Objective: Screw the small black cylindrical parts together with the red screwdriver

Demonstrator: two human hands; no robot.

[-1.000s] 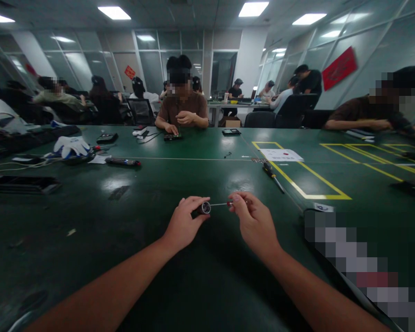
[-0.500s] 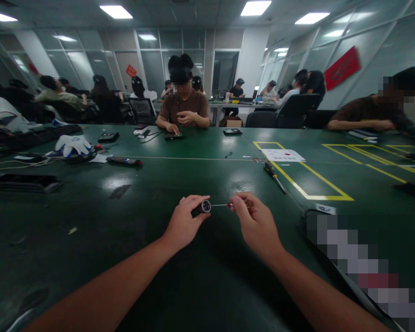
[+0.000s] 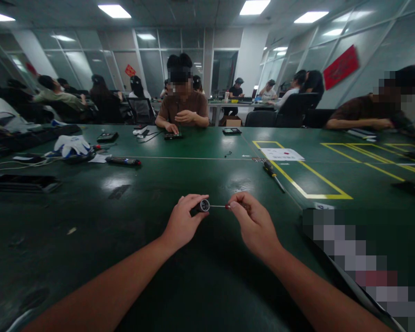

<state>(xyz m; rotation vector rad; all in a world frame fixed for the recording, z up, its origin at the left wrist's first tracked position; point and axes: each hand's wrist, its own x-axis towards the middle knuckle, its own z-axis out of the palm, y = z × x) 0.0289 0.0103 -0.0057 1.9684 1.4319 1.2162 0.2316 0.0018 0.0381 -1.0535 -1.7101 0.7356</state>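
Observation:
Between the thumb and fingers of my left hand (image 3: 180, 222) is a short dark cylinder (image 3: 204, 205), its round silver-rimmed open end turned towards me. My right hand (image 3: 256, 223) is closed on a slim screwdriver (image 3: 218, 206) with a red collar. The thin metal shaft points left and meets the rim of the cylinder. Whether its tip enters the cylinder I cannot tell. Most of the screwdriver's handle is hidden by my fingers. Both hands are held above the green table (image 3: 131, 258).
A yellow-and-black screwdriver (image 3: 270, 169) lies beyond my right hand, near a white paper (image 3: 282, 154) and yellow tape lines. A pen-shaped tool (image 3: 123, 161) and white gloves (image 3: 72, 145) lie to the left. Across the table a person (image 3: 182, 108) handles a small device (image 3: 173, 136).
My right fingers have shifted slightly on the screwdriver, and its red collar sits a little lower and further left. The left hand keeps its hold on the cylinder.

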